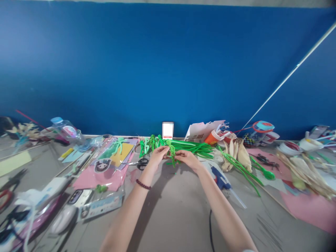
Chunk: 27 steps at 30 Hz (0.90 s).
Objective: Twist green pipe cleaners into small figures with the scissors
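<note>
My left hand (159, 155) and my right hand (187, 158) meet over the middle of the table, both pinching a small twisted green pipe cleaner figure (172, 152) between them. My left wrist wears a dark bead bracelet (143, 184). Just behind the hands lies a bundle of straight green pipe cleaners (196, 147), and several finished green twisted shapes (150, 142) stand to its left. Black-handled scissors (140, 163) lie left of my left hand.
A blue glue gun (219, 176) lies right of my right forearm, its cable trailing toward me. Pink and yellow paper sheets (105, 168), a plastic bottle (67, 131), dried husks (237, 154), an orange cup (214, 137) and pink paper (307, 204) crowd the sides. A blue wall (168, 66) stands behind.
</note>
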Motion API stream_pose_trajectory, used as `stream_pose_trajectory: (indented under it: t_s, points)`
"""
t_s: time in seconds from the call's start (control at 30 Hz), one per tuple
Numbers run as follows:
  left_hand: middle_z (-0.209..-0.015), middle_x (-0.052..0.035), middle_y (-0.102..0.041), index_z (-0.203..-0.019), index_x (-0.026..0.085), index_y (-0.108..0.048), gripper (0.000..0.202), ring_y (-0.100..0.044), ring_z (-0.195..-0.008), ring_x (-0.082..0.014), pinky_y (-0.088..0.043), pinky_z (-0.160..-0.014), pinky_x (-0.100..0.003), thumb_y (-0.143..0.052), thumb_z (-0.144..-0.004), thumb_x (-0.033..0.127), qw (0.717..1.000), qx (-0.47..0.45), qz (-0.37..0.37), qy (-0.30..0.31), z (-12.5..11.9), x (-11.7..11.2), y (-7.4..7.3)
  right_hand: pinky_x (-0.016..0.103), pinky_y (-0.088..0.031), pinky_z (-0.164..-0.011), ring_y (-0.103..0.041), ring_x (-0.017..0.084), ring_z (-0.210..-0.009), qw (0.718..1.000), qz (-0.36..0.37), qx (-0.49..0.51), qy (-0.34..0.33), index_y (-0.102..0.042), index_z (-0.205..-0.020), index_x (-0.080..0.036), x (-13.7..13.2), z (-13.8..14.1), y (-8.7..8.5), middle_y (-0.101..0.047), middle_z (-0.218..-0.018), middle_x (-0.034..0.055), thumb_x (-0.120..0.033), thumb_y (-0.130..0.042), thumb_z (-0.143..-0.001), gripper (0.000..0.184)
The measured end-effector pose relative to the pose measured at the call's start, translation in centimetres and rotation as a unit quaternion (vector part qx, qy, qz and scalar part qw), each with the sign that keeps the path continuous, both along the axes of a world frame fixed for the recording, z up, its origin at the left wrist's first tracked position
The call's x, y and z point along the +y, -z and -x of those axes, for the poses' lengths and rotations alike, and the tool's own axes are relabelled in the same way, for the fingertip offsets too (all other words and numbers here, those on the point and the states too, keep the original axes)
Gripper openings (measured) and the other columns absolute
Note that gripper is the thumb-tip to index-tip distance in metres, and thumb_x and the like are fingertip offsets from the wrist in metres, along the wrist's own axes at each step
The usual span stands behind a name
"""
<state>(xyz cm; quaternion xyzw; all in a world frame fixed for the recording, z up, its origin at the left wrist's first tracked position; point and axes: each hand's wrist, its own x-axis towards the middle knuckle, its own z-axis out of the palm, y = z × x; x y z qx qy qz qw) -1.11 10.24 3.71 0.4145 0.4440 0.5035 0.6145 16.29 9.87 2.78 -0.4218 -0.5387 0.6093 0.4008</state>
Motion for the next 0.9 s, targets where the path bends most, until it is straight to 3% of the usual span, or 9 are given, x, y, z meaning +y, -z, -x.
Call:
stream_pose_trajectory:
  t_s: [0.1,0.2,0.3,0.47,0.67,0.73,0.8,0.9]
  points:
    - [-0.071,-0.0037,-0.065,-0.074,0.017,-0.065,0.029,-0.060,-0.068,-0.0172,-0.049,-0.068,-0.032,-0.067,-0.069,0.046,1.000,-0.012,0.014,0.000,0.3,0.1,0.0,0.027,-0.049,-0.062,-0.060,0.013,-0.061,1.000,-0.006,0.004,0.015,-0.067,-0.080,-0.016,0.2,0.3,0.3,-0.065,-0.070,0.0003,-0.033,-0.076,-0.060,0.027]
    - [-0.079,-0.0068,-0.066,-0.075,0.017,-0.064,0.032,-0.061,-0.072,-0.0198,-0.048,-0.070,-0.035,-0.062,-0.073,0.050,0.997,-0.025,0.029,0.062,0.4,-0.1,-0.1,0.026,-0.049,-0.060,-0.059,0.012,-0.057,0.998,-0.010,0.010,0.059,-0.066,-0.076,-0.017,0.2,0.8,0.5,-0.064,-0.067,-0.0014,-0.033,-0.075,-0.059,0.025]
    - [-0.078,-0.0047,-0.065,-0.074,0.019,-0.063,0.024,-0.061,-0.071,-0.0185,-0.047,-0.071,-0.035,-0.071,-0.066,0.041,0.995,0.001,0.016,0.098,0.1,-0.2,0.0,0.026,-0.049,-0.057,-0.057,0.011,-0.055,0.996,0.000,0.024,0.091,-0.065,-0.075,-0.017,0.1,1.4,0.5,-0.063,-0.066,-0.0023,-0.036,-0.075,-0.058,0.027]
    - [-0.089,-0.0069,-0.066,-0.087,0.018,-0.066,0.034,-0.061,-0.077,-0.0196,-0.047,-0.072,-0.032,-0.077,-0.059,0.032,0.998,0.039,-0.004,0.039,0.5,0.5,0.8,0.028,-0.054,-0.060,-0.060,0.015,-0.067,0.996,0.034,0.048,0.064,-0.067,-0.076,-0.019,-0.1,2.0,0.5,-0.063,-0.072,0.0007,-0.044,-0.072,-0.062,0.030]
    - [-0.086,-0.0047,-0.067,-0.095,0.017,-0.066,0.040,-0.062,-0.077,-0.0177,-0.048,-0.066,-0.027,-0.075,-0.059,0.032,0.992,0.119,-0.007,-0.046,4.1,2.4,1.5,0.027,-0.056,-0.059,-0.062,0.015,-0.070,0.994,0.061,0.052,0.075,-0.068,-0.073,-0.022,0.1,1.2,0.0,-0.066,-0.080,0.0026,-0.037,-0.074,-0.063,0.019]
    - [-0.081,-0.0045,-0.068,-0.101,0.016,-0.065,0.044,-0.062,-0.071,-0.0174,-0.047,-0.061,-0.027,-0.074,-0.060,0.031,0.980,0.175,-0.006,-0.097,5.3,3.4,1.7,0.027,-0.055,-0.060,-0.063,0.016,-0.072,0.994,0.053,0.051,0.075,-0.068,-0.074,-0.022,0.1,0.9,-0.4,-0.067,-0.081,0.0030,-0.035,-0.072,-0.065,0.016]
    - [-0.077,-0.0044,-0.069,-0.105,0.015,-0.064,0.044,-0.062,-0.063,-0.0173,-0.046,-0.058,-0.028,-0.070,-0.064,0.031,0.950,0.284,-0.030,-0.127,6.1,4.4,1.8,0.027,-0.055,-0.059,-0.063,0.016,-0.072,0.995,0.047,0.048,0.078,-0.069,-0.074,-0.022,0.1,0.6,-0.7,-0.067,-0.081,0.0032,-0.035,-0.071,-0.067,0.015]
    - [-0.078,-0.0065,-0.069,-0.108,0.013,-0.061,0.043,-0.063,-0.067,-0.0200,-0.046,-0.063,-0.030,-0.066,-0.067,0.025,0.929,0.335,-0.039,-0.154,6.2,5.9,1.7,0.026,-0.055,-0.058,-0.063,0.016,-0.072,0.994,0.040,0.047,0.086,-0.069,-0.074,-0.022,0.0,0.3,-1.0,-0.067,-0.082,0.0034,-0.035,-0.071,-0.066,0.015]
